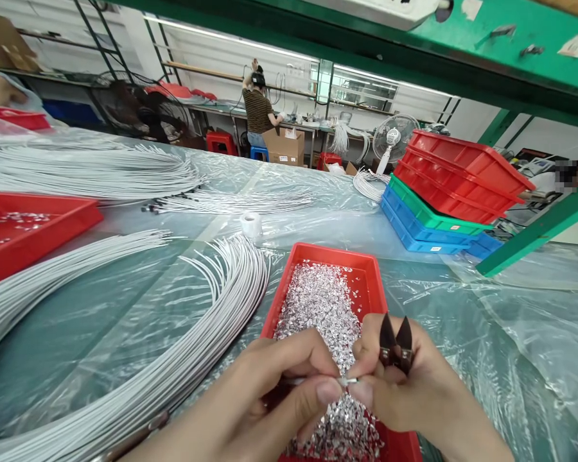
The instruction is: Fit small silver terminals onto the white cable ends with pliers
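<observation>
My left hand [274,385] is closed, with its thumb and forefinger pinching a thin white cable [350,381] near its tip. At that same tip the thumb and forefinger of my right hand [414,391] press together. Thread snips [395,346] are held inside my right hand, with their two dark blades apart and pointing up. Both hands are above a red tray [383,289] that contains many shiny silver scraps [318,301]. Left of the tray a thick bundle of white cables [236,295] curves across the plastic-covered table.
Another red tray [72,218] with scraps stands left. More cable bundles [101,173] lie behind it. A white roll [251,224] sits mid-table. Stacked red, green and blue bins [462,179] stand beside a green post [539,224]. A person [259,109] works at a far bench.
</observation>
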`<action>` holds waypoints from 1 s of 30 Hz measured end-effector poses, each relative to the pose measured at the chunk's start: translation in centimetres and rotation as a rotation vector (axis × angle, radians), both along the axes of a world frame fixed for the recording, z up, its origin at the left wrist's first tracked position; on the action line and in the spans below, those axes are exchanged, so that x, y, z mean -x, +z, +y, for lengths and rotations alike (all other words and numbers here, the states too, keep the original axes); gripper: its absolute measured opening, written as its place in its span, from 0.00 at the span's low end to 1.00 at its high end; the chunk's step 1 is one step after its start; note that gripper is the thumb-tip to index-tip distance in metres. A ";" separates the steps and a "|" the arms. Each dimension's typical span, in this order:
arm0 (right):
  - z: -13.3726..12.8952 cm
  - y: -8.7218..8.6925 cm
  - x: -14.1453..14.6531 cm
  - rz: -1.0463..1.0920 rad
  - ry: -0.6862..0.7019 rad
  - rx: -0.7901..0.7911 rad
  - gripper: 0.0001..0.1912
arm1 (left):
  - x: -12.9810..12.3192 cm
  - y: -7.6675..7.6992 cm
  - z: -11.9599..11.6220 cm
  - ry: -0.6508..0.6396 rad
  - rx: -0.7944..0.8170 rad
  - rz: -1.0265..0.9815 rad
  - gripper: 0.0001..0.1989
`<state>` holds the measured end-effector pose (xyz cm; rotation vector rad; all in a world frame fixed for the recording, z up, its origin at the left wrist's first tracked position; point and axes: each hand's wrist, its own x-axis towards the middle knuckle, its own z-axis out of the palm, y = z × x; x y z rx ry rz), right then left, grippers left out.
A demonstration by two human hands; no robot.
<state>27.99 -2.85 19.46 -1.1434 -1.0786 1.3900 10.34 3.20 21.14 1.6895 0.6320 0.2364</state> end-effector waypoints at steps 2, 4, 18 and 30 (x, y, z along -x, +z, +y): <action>0.0 0.8 0.1 -0.005 0.002 0.028 0.16 | -0.1 -0.1 -0.1 0.053 0.017 -0.061 0.15; 0.0 1.7 0.3 -0.034 -0.006 0.058 0.15 | -0.1 -0.2 -0.2 0.060 -0.019 -0.136 0.16; -0.2 2.6 0.2 -0.135 -0.054 0.028 0.03 | 0.5 -0.7 0.0 0.126 -0.589 -0.084 0.10; -0.2 2.4 0.9 -0.274 -0.165 -0.028 0.02 | -0.2 -1.6 0.1 0.136 -0.771 -0.261 0.08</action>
